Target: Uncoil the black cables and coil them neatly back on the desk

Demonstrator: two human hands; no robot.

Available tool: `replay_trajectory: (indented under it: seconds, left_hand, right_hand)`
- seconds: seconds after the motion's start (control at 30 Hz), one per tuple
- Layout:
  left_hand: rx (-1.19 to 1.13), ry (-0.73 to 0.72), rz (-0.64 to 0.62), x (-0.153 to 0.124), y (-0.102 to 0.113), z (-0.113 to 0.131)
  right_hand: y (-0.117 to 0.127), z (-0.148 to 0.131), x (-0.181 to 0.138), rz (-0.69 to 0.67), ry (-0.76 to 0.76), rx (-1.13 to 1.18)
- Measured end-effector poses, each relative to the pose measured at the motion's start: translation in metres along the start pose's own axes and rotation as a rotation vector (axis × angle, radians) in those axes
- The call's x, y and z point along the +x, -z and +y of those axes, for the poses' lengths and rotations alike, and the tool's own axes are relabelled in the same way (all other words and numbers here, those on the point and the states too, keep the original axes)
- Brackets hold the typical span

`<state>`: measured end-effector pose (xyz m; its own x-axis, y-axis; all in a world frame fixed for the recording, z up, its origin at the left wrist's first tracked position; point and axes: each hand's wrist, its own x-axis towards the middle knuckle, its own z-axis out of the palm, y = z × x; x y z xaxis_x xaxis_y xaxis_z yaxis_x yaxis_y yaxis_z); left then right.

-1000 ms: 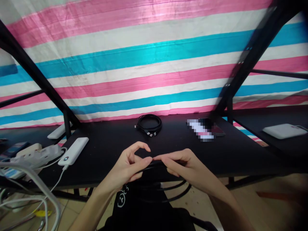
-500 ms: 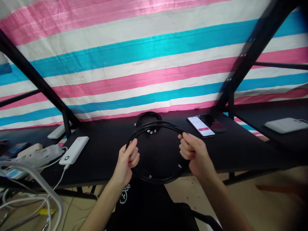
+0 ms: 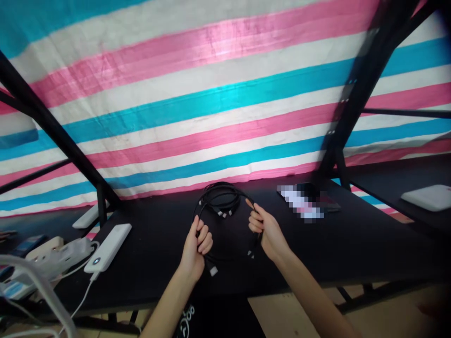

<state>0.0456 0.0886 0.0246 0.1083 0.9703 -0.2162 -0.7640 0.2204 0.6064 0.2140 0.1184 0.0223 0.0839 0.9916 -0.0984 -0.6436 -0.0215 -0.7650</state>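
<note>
My left hand [image 3: 198,246] is closed around one side of a looped black cable [image 3: 194,206] above the table. The opposite side of that loop is pinched in my right hand [image 3: 267,231]. A pale connector [image 3: 213,271] hangs below my left hand, and small connector ends [image 3: 251,254] dangle below my right. Just beyond my hands, a second coiled black cable [image 3: 235,204] lies on the table with several light plug ends facing me. The held loop partly overlaps this coil in view, and I cannot tell whether they touch.
The black table [image 3: 158,253] backs onto a striped sheet [image 3: 218,122]. A white power bank [image 3: 110,249] with a plugged-in cord and a power strip [image 3: 61,260] stand at left. A blurred-out phone [image 3: 299,202] lies at right. Dark frame bars [image 3: 75,150] slope on both sides.
Both hands have moved forward over the table, with the cable loop now nearer the coil lying there. My hands are closer together. The camera view has tilted upward.
</note>
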Motion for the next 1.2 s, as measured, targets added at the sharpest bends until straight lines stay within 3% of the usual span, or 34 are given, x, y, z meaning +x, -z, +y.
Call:
replay_trajectory:
  seconds: [0.17, 0.37, 0.57, 0.7, 0.8, 0.9, 1.0, 1.07, 1.2]
  left_hand:
    - [-0.122, -0.123, 0.151, 0.047, 0.001, 0.001]
    - [-0.13, -0.212, 0.127, 0.089, -0.018, -0.002]
    - [-0.105, -0.263, 0.069, 0.104, -0.031, -0.017]
    - [-0.056, -0.156, 0.016, 0.104, -0.015, 0.002]
    - [0.034, 0.053, -0.128, 0.101, 0.005, 0.023]
    - [0.122, 0.268, -0.271, 0.094, 0.022, 0.035]
    - [0.167, 0.354, -0.313, 0.084, 0.03, 0.04]
    - [0.204, 0.371, -0.307, 0.077, 0.031, 0.043]
    - [0.328, 0.433, -0.289, 0.061, 0.024, 0.051]
  right_hand:
    - [-0.025, 0.02, 0.025, -0.029, 0.033, 0.022]
    - [-0.05, 0.021, 0.072, 0.014, 0.109, 0.021]
    - [-0.04, 0.046, 0.092, 0.075, 0.133, -0.014]
    - [-0.022, 0.041, 0.103, -0.022, 0.052, -0.175]
    - [-0.012, 0.021, 0.112, -0.063, 0.029, -0.284]
    - [-0.01, 0.004, 0.112, -0.123, 0.025, -0.428]
    - [-0.015, -0.002, 0.102, -0.204, 0.017, -0.574]
    - [-0.021, -0.003, 0.092, -0.203, 0.09, -0.742]
    - [-0.035, -0.008, 0.069, -0.13, 0.41, -1.267]
